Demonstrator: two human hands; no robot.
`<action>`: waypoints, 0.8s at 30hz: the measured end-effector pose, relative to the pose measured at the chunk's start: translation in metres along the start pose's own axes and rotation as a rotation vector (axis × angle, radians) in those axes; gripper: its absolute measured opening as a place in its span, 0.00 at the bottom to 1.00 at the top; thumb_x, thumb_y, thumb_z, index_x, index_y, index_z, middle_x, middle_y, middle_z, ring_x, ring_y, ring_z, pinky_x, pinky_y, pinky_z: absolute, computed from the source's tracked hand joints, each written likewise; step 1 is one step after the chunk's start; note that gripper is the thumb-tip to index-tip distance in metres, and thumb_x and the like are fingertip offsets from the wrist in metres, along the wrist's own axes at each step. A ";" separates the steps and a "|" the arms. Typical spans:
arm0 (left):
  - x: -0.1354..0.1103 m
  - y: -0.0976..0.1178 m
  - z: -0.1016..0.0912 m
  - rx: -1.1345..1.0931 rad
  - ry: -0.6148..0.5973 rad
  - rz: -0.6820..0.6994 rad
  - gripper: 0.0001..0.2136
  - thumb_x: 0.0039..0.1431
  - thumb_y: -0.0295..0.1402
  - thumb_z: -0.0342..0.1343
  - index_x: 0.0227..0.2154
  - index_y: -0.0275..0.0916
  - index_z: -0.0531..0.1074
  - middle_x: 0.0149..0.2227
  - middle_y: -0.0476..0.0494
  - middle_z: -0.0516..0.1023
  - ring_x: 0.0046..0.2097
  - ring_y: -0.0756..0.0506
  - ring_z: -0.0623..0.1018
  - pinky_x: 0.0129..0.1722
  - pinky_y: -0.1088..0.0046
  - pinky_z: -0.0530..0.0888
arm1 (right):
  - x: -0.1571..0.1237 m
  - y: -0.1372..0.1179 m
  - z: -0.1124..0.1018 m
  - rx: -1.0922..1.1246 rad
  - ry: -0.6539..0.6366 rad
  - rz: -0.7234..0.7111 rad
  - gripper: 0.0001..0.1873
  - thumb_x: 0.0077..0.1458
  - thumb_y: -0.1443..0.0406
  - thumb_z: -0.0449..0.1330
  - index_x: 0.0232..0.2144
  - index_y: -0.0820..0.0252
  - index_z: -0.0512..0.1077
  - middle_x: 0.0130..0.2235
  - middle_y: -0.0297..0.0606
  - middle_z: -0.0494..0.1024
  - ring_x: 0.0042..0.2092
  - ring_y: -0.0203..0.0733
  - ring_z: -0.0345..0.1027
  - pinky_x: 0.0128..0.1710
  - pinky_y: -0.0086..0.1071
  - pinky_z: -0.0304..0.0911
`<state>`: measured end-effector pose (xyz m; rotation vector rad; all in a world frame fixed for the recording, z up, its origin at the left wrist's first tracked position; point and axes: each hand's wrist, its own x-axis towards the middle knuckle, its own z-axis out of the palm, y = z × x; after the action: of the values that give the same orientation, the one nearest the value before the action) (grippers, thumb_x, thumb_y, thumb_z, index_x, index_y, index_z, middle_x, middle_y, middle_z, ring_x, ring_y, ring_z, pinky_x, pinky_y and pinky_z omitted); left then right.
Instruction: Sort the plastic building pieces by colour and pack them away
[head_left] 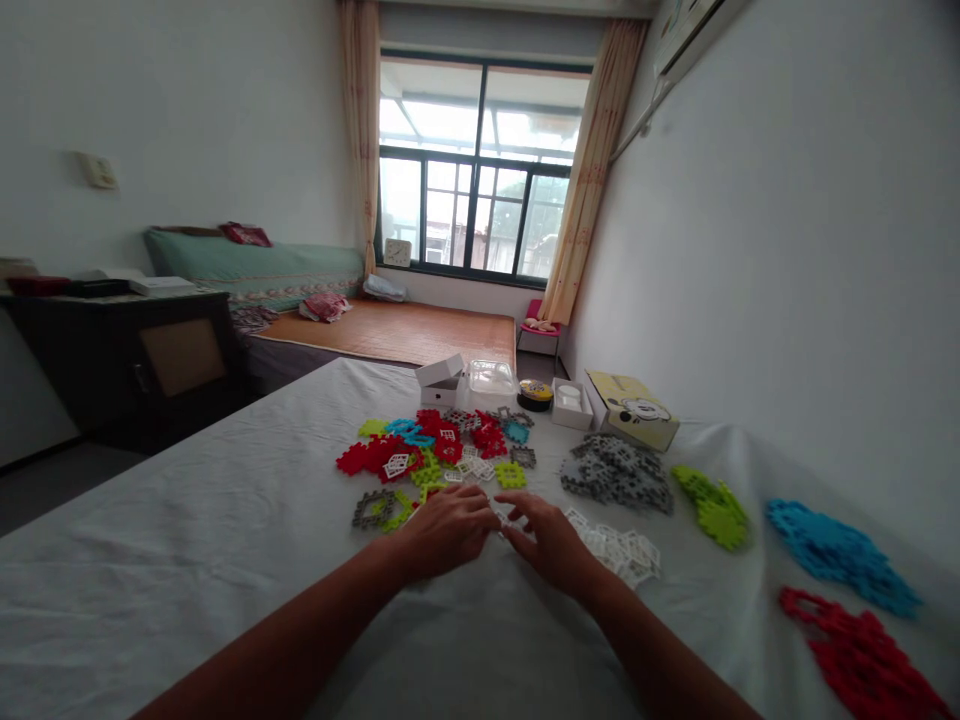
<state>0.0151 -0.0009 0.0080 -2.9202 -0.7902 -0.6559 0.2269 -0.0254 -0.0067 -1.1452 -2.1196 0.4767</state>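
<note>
Head view: my left hand [442, 528] and right hand [551, 540] meet over a white tile [501, 519] on the table [225, 520], beside the white pile [622, 550], colours seemingly sorted apart; each grip's closure I cannot tell.

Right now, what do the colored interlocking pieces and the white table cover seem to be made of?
The interlocking pieces look like moulded plastic: flat cut-out shapes in uniform bright colours, fairly matte. The table cover looks like white cloth, matte, with soft folds; the fibre cannot be told.
</note>
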 end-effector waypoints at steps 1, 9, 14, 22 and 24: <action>-0.001 -0.002 0.000 0.012 -0.010 -0.008 0.09 0.56 0.24 0.52 0.37 0.43 0.72 0.36 0.48 0.75 0.42 0.47 0.72 0.44 0.71 0.67 | 0.000 0.001 0.000 -0.031 0.012 -0.004 0.21 0.52 0.70 0.56 0.49 0.55 0.68 0.47 0.39 0.75 0.41 0.39 0.70 0.44 0.37 0.68; -0.009 -0.017 -0.009 0.026 -0.098 -0.151 0.13 0.54 0.39 0.60 0.42 0.43 0.73 0.44 0.45 0.73 0.47 0.43 0.71 0.47 0.68 0.68 | 0.000 0.011 -0.004 -0.090 0.104 0.073 0.15 0.55 0.69 0.53 0.45 0.57 0.72 0.43 0.40 0.76 0.39 0.39 0.71 0.42 0.37 0.68; -0.006 -0.017 -0.002 0.092 -0.140 -0.258 0.13 0.55 0.37 0.59 0.44 0.43 0.72 0.42 0.45 0.75 0.46 0.42 0.71 0.44 0.67 0.69 | -0.001 0.002 -0.002 -0.104 0.075 0.062 0.15 0.55 0.69 0.53 0.44 0.55 0.72 0.42 0.38 0.77 0.38 0.38 0.71 0.42 0.35 0.66; -0.002 -0.013 0.008 0.114 -0.076 -0.233 0.06 0.57 0.30 0.56 0.37 0.43 0.75 0.33 0.47 0.77 0.40 0.44 0.73 0.38 0.71 0.70 | -0.001 -0.003 -0.002 -0.103 0.077 0.058 0.13 0.56 0.68 0.53 0.41 0.55 0.73 0.40 0.38 0.78 0.37 0.39 0.71 0.43 0.35 0.65; -0.001 -0.011 0.007 0.114 -0.002 -0.169 0.06 0.57 0.30 0.56 0.36 0.43 0.75 0.33 0.47 0.77 0.39 0.45 0.73 0.39 0.71 0.70 | 0.000 -0.003 -0.003 -0.083 0.105 0.065 0.13 0.56 0.68 0.53 0.42 0.56 0.72 0.43 0.39 0.77 0.36 0.38 0.71 0.42 0.35 0.66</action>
<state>0.0114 0.0095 0.0001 -2.7742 -1.0464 -0.5978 0.2269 -0.0267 -0.0027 -1.2617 -2.0325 0.3530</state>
